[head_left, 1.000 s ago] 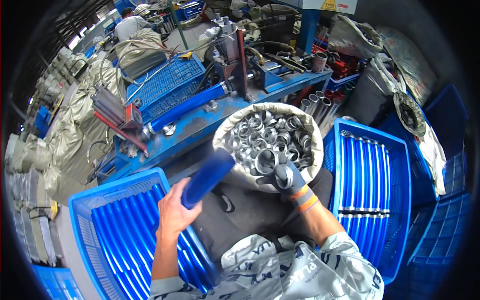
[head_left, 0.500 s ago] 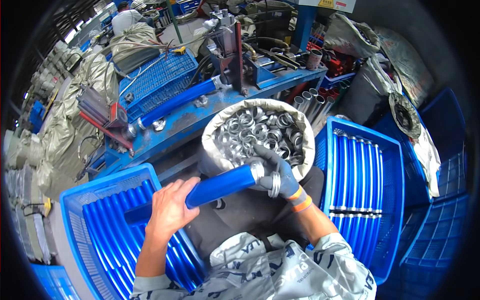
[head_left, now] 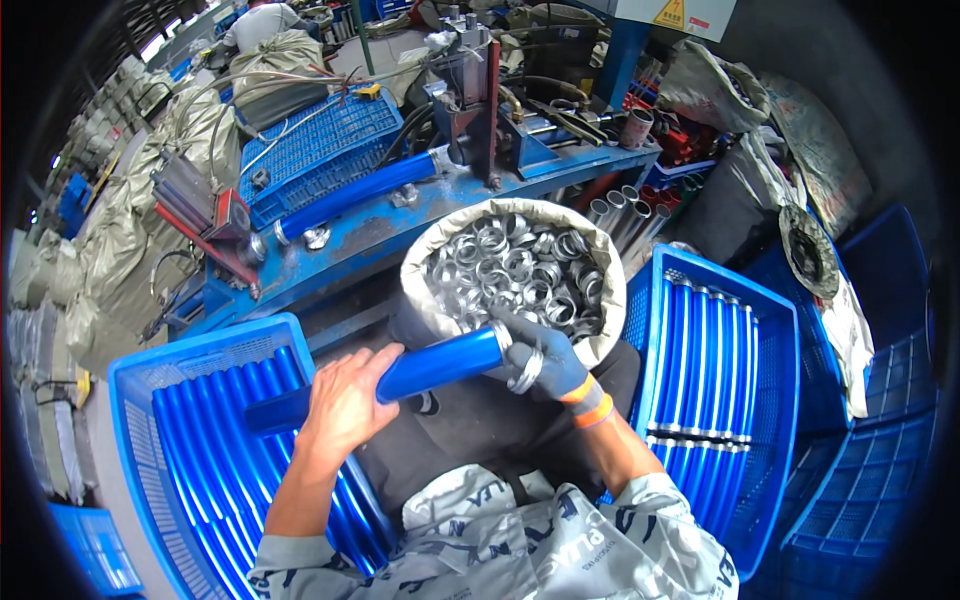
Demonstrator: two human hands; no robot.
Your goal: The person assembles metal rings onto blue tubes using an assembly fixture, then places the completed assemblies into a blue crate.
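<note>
My bare left hand point(head_left: 348, 398) is wrapped round the middle of a blue tube point(head_left: 440, 366), which slants up to the right over my lap. A silvery metal ring point(head_left: 502, 337) sits at the tube's right end. Against that end is my right hand point(head_left: 552, 364), in a grey glove with an orange cuff, its fingers curled. Several loose metal rings point(head_left: 525, 372) are held in its lower fingers. Just beyond stands a white sack point(head_left: 414, 262) with its rim rolled open, full of similar metal rings point(head_left: 515, 262).
Blue crates of blue tubes flank me, the left crate point(head_left: 130, 400) and the right crate point(head_left: 775, 420). Beyond the sack runs a blue metal bench point(head_left: 375, 228) with a clamping machine point(head_left: 465, 110) and another blue tube point(head_left: 360, 195) on it. Stuffed sacks point(head_left: 705, 85) stand far right.
The whole view has shifted slightly. My right hand has moved a little left and turned, its fingers now curled closer at the tube's ringed end. My left hand keeps its grip.
</note>
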